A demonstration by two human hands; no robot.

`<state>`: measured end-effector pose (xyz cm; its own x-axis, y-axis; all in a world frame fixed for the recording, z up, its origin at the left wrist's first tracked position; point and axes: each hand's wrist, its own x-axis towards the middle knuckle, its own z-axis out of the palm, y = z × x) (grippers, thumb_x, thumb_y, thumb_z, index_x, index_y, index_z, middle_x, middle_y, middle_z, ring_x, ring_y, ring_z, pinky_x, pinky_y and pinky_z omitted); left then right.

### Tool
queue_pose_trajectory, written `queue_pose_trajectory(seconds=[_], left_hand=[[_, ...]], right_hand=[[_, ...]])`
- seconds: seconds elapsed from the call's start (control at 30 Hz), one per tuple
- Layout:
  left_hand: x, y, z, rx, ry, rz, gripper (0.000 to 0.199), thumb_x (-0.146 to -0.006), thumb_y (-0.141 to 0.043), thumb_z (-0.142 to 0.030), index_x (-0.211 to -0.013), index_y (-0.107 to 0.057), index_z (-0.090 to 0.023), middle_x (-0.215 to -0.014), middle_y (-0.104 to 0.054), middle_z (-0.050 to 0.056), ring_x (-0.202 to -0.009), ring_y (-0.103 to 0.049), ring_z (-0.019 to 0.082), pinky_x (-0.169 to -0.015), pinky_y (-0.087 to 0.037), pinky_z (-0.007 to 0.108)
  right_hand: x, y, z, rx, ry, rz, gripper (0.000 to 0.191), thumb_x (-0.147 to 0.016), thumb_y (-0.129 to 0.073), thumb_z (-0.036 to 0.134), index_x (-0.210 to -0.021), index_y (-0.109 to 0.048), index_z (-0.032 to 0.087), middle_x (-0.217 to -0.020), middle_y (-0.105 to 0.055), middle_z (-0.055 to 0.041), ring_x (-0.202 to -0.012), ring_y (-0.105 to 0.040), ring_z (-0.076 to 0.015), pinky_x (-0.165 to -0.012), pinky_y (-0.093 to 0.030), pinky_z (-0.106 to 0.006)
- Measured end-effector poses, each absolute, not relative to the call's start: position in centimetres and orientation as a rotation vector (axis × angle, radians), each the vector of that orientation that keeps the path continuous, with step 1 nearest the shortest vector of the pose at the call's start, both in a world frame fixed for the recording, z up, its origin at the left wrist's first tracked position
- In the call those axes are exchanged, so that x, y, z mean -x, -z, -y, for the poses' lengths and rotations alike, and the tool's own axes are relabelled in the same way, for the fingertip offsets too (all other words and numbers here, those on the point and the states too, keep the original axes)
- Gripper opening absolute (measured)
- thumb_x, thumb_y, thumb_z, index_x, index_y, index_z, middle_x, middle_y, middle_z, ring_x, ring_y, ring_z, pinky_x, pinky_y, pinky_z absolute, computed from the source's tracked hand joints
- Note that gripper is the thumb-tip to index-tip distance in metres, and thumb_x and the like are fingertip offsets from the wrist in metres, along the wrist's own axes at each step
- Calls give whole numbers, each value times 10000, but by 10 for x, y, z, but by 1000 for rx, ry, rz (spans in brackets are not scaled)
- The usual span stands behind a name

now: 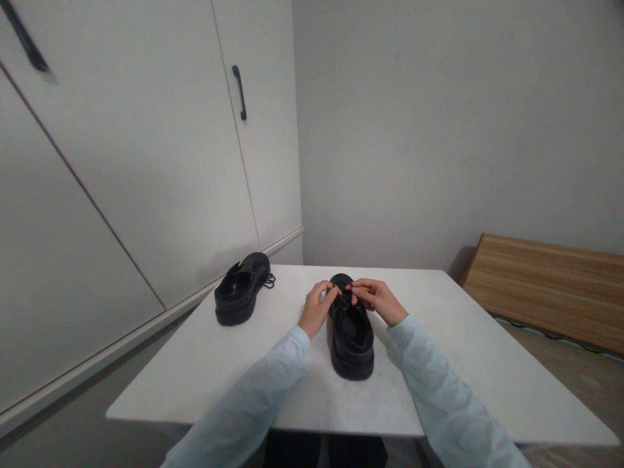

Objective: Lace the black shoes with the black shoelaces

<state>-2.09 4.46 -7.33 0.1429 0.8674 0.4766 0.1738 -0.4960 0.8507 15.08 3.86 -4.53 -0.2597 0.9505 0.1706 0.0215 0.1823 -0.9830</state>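
White tabletop (195, 383) is spreading beneath me as I am bringing the fingers of my left hand (316, 307) and right hand (383, 302) to the front of a black shoe (353, 354), its heel facing me; whether either pinch is closed on a lace, I cannot tell. Light blue sleeves (439, 390) are reaching in from below. Farther left, a second black shoe (236, 302) is resting with laces trailing, near white cabinets (146, 143), while a wood-grain panel (546, 286) is standing beyond the right edge

Head-worn camera, looking forward and down from above near side of white table (468, 377); nearer black shoe (353, 354) within arm's reach, grey wall (439, 130) farther off, straight ahead
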Motion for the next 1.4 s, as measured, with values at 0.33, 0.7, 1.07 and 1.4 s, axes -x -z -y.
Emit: queue_pose_trajectory(seconds=[0.33,0.7,1.07,1.4], left_hand=[[22,66,-45,-1883,-1554,-878,169,-784,-607,-327,-810,-676,-175,-891,-649,62,-943,-571,189,-898,-417,341],[24,69,-47,-1836,-1476,-987,200,-762,-620,-348,-851,-685,-181,-844,-660,56,-869,-586,187,-840,-437,324],[24,77,-53,-1880,-1358,-1047,216,-763,-612,-357,-695,-698,-171,-737,-627,47,-788,-566,175,-768,-434,299],[23,73,-50,-2005,-1290,-929,171,-731,-657,-364,-716,-699,-199,-794,-645,41,-884,-540,196,-860,-390,348]], right_hand=[[-146,43,-35,969,-1005,1833,263,-693,-672,394,-805,-730,163,-749,-692,-32,-688,-580,-161,-651,-430,-279],[-143,49,-38,988,-929,1688,262,-719,-650,411,-779,-647,156,-557,-551,25,-529,-483,-110,-528,-353,-245],[-146,52,-43,909,-1030,1521,246,-718,-658,377,-752,-499,192,-551,-515,57,-441,-391,-67,-437,-272,-205],[-145,55,-44,918,-970,1519,263,-698,-683,363,-732,-487,192,-599,-480,53,-499,-404,-76,-470,-294,-215]])
